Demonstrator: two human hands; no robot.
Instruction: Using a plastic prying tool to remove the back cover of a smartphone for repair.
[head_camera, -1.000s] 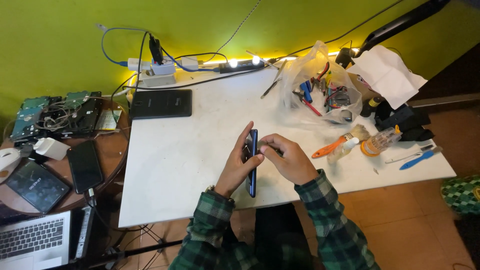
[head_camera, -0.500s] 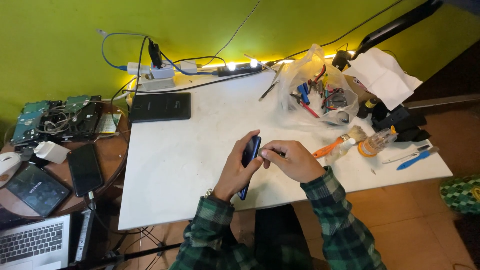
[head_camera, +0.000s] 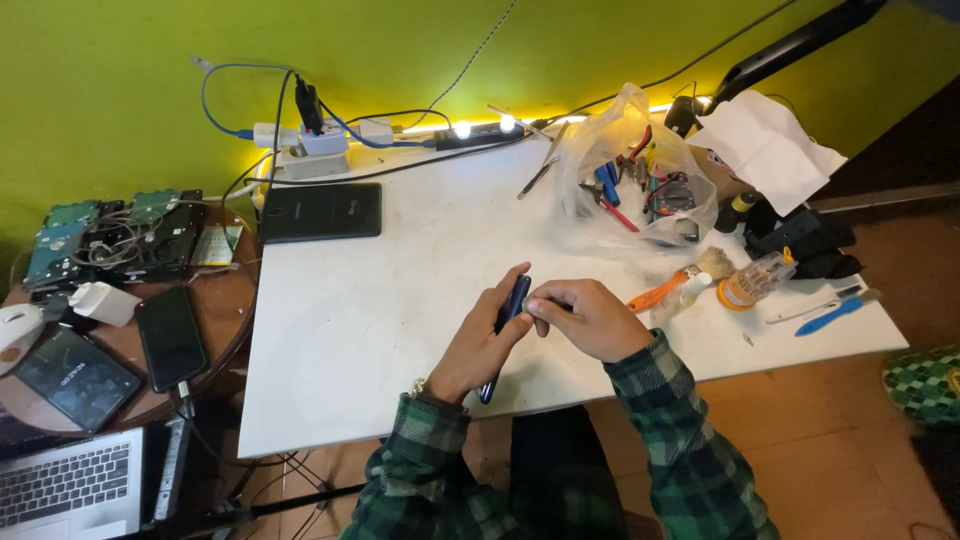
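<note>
My left hand (head_camera: 480, 340) holds a dark blue smartphone (head_camera: 508, 318) on its edge, tilted, above the front of the white table (head_camera: 350, 320). My right hand (head_camera: 585, 318) is closed beside the phone's upper end, with thumb and fingers pinched against its edge; whether it holds a small tool I cannot tell. Both sleeves are green plaid.
A black tablet (head_camera: 320, 212) lies at the table's back left near a power strip (head_camera: 310, 150). A clear bag of tools (head_camera: 640, 185), an orange-handled brush (head_camera: 675, 285), a small bottle (head_camera: 755, 280) and a blue tool (head_camera: 830, 315) sit right. A round side table (head_camera: 225, 310) left carries phones and hard drives.
The phone has tipped from nearly upright to leaning left in my left hand. My right hand has stayed at its upper edge, and both hands shifted slightly.
</note>
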